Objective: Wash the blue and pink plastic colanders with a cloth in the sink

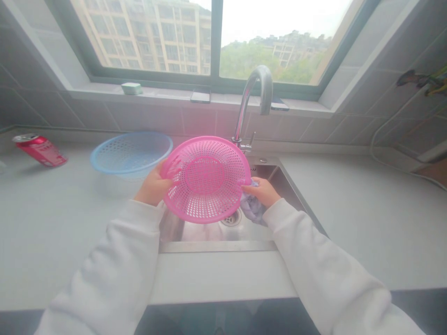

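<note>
A round pink plastic colander (205,177) is held up over the sink, its perforated inside facing me. My left hand (153,185) grips its left rim, thumb on the inner side. At the right rim, my right hand (262,191) is closed on the colander together with a crumpled pale purple cloth (252,207), which hangs below the fingers. Beneath lies the stainless steel sink (223,246), with the drain (232,217) partly visible under the colander's lower edge. The colander hides much of the basin.
A chrome faucet (242,111) rises behind the sink. To the left, a light blue colander (131,151) and a tilted red drink can (42,150) are on the white counter (356,209). On the windowsill are a pale green sponge-like block (132,88) and two flat phone-like objects.
</note>
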Motion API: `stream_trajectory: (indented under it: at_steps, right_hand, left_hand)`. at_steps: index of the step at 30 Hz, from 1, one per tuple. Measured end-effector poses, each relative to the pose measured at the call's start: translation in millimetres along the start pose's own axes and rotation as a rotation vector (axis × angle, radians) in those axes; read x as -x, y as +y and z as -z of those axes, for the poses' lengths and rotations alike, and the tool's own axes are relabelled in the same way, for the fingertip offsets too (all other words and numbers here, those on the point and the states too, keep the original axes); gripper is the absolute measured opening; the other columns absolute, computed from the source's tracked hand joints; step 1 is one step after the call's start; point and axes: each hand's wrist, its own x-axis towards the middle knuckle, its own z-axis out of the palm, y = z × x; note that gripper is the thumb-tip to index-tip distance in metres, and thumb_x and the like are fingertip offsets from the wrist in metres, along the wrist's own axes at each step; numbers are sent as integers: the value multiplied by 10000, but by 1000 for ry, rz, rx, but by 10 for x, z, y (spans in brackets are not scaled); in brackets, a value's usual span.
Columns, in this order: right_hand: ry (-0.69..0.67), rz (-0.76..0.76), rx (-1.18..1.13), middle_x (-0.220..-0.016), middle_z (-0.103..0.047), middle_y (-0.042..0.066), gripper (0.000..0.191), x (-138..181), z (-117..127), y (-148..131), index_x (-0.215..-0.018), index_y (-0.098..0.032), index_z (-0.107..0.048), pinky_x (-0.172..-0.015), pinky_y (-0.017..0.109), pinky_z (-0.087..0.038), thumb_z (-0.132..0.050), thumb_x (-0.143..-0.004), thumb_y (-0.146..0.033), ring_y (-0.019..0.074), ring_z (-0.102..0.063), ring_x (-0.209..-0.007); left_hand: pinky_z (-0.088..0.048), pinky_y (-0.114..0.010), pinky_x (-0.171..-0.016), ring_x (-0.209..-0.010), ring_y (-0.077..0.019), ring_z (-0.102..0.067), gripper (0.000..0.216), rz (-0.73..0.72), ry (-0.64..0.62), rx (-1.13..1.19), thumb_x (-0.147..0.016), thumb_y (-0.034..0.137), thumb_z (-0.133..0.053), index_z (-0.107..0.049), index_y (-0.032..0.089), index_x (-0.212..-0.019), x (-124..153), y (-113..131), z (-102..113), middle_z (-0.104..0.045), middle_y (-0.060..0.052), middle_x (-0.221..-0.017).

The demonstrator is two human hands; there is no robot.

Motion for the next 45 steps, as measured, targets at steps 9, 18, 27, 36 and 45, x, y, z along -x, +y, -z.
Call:
stream_trajectory:
  at_steps: [9, 18, 27, 36, 45]
  right_hand:
    - [-20, 14, -94, -983, -792, 87, 425, 31, -108, -37, -982, -200, -785, -851, 404, -567, -852, -685, -497, 272, -721, -908]
    - [-110, -4, 12, -1015, -789, 97, 424, 26, -157, 9, -987, -175, -791, -919, 435, -538, -850, -679, -461, 283, -712, -957]
    - [74, 170, 384, -887, -729, 61, 323, -20, 46, 9, -864, -225, -771, -820, 417, -495, -822, -693, -495, 276, -641, -874]
    - [177, 324, 755, -917, -629, 62, 391, -31, 168, -40, -842, -221, -730, -746, 344, -435, -691, -797, -607, 229, -589, -833]
    - [220, 368, 1116, -1064, -667, 87, 387, 41, 105, -95, -917, -213, -704, -604, 298, -330, -623, -882, -590, 208, -616, -816]
  left_hand:
    - [-635, -444, -919, -1206, -301, -660, 692, -114, 214, 140, -617, 105, -849, -669, 350, -1238, 22, -126, -93, -664, -26, -1348]
    - [-631, -393, -910, -1147, -280, -683, 659, -99, 194, 96, -527, 104, -898, -724, 281, -1138, -8, -11, -2, -715, -38, -1251]
    - [-523, -509, -1086, -1168, -309, -685, 430, -255, -178, -292, -718, 243, -819, -775, 279, -1144, 129, 215, -113, -758, -61, -1199]
    - [-480, -464, -1146, -1291, -226, -610, 615, -542, -287, -503, -742, -20, -572, -721, 322, -1231, 90, 17, -168, -666, -28, -1374]
    - [-420, -556, -1174, -1402, -268, -502, 677, -645, -464, -738, -780, -42, -535, -659, 358, -1312, 146, -86, -362, -566, -49, -1474]
